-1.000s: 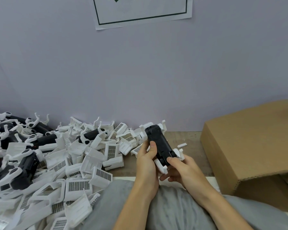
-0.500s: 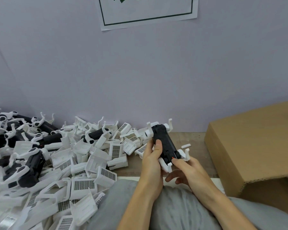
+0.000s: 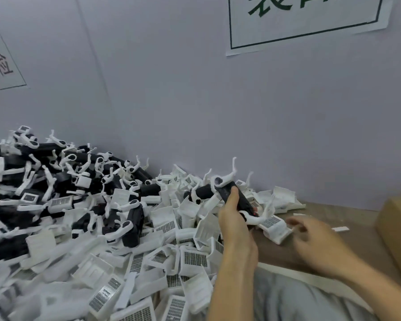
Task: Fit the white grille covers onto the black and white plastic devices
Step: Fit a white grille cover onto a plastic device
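Nearest you, your right hand (image 3: 310, 239) hangs blurred over the brown bench top, holding nothing; its fingers look loosely spread, though the blur hides just how they lie. Just beyond its fingertips lies a white grille cover (image 3: 274, 225) with its dark mesh panel facing up, the nearest loose one on that side.

To the left of it, your left hand (image 3: 234, 218) is wrapped round the black and white device (image 3: 233, 196), thumb along the top of the black body, with the white hooked arms sticking out past both ends of your grip. The device is lifted off the bench and tilted, far end higher.

Judging by the thin moulded walls, the covers should be light and stiff but brittle at the edges and tabs. Take one by its two side walls rather than the mesh face, which looks thin and easy to dent. Keep the device held by its black body, which appears solid; the slim white arms look likely to flex or snap if you lever on them.

Left of your left hand and farther out, the heap of covers (image 3: 130, 262) gives way to a stack of more devices (image 3: 63, 181) against the wall. A cardboard box (image 3: 398, 230) sits right of your right hand.
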